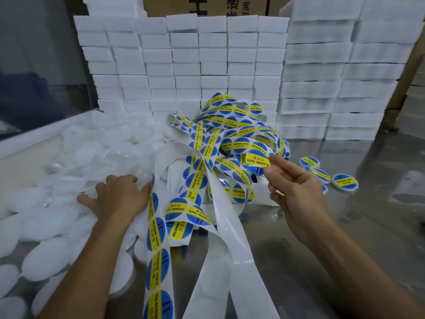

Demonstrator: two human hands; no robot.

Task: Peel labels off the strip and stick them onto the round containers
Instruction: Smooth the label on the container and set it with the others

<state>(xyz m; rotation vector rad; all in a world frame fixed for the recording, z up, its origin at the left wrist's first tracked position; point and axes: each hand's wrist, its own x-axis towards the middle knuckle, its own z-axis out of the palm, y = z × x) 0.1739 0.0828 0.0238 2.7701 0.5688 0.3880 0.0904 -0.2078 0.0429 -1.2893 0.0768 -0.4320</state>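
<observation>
Right hand [296, 187] pinches a peeled label [256, 163]: thin, floppy, sticky, so edge grip only. Left hand [115, 194], fingers curled, reaches into the containers [46, 256]; grip unclear.

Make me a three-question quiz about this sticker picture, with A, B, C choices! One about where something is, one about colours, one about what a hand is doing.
1. Where do the finished, labelled containers lie?
A. On the metal table to the right of the right hand
B. On top of the white boxes
C. Under the left arm

2. What colours are the labels on the strip?
A. Red and green
B. Blue and yellow
C. Black and pink

3. What is the right hand doing?
A. Lying flat on the table
B. Pinching one peeled label
C. Lifting a white box

Answers:
1. A, several labelled containers sit on the metal table just past the right hand.
2. B, each round label is blue with a yellow band.
3. B, its thumb and fingertips pinch a peeled label; the left hand reaches into the plain white containers.
</observation>
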